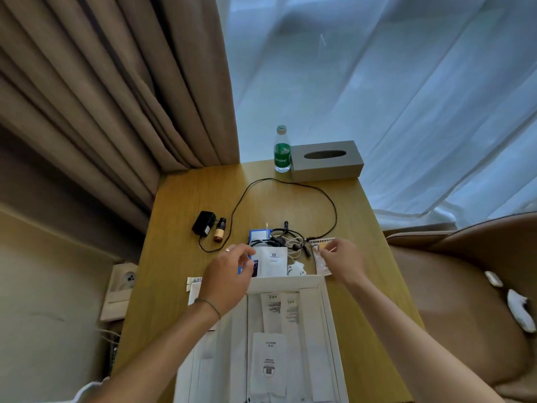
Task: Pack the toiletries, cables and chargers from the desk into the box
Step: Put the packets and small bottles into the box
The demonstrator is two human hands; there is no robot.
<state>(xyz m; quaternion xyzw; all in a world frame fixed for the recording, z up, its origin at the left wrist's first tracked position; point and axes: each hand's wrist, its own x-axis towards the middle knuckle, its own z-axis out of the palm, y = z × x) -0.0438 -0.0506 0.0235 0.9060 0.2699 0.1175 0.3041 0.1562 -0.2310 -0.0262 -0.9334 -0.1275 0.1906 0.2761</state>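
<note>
A white box (286, 282) lies open at the desk's near edge with several white sachets inside. My left hand (229, 271) hovers just beyond its far left corner, fingers curled over a blue packet (247, 267) beside a white sachet (273, 261); whether it grips anything I cannot tell. My right hand (341, 258) pinches the top of a pinkish clear sachet (321, 257). A tangle of black and white cables (286, 241) lies behind, with a blue-rimmed item (258, 235). A black charger (203, 223) with its long cord (290, 183) and a small brown bottle (220, 229) sit further left.
A green-labelled water bottle (282, 149) and a grey tissue box (327, 161) stand at the desk's far edge. Brown curtains (101, 97) hang on the left, sheer ones on the right. A tan chair (465, 286) is beside the desk, a wall socket (125, 279) on the left.
</note>
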